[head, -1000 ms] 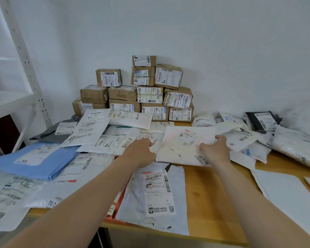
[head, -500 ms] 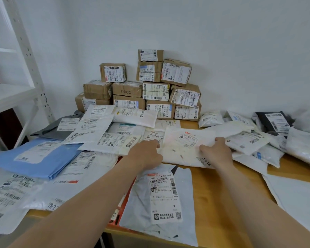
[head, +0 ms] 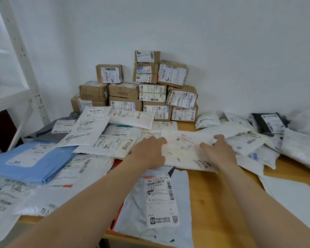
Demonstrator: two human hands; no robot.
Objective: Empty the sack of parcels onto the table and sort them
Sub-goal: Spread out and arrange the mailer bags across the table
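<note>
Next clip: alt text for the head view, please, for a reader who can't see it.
The left hand and right hand grip a flat cream mailer by its sides, mid-table. The wooden table is strewn with labelled mailer bags, a blue bag at the left. Taped cardboard boxes are stacked against the white wall behind.

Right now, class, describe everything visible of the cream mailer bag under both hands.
The cream mailer bag is a flat, plastic-looking pouch lying label-up on the table, overlapping other parcels. A barcode label sits near its far edge; black digits mark its near edge. Left hand and right hand each hold one side.
</note>
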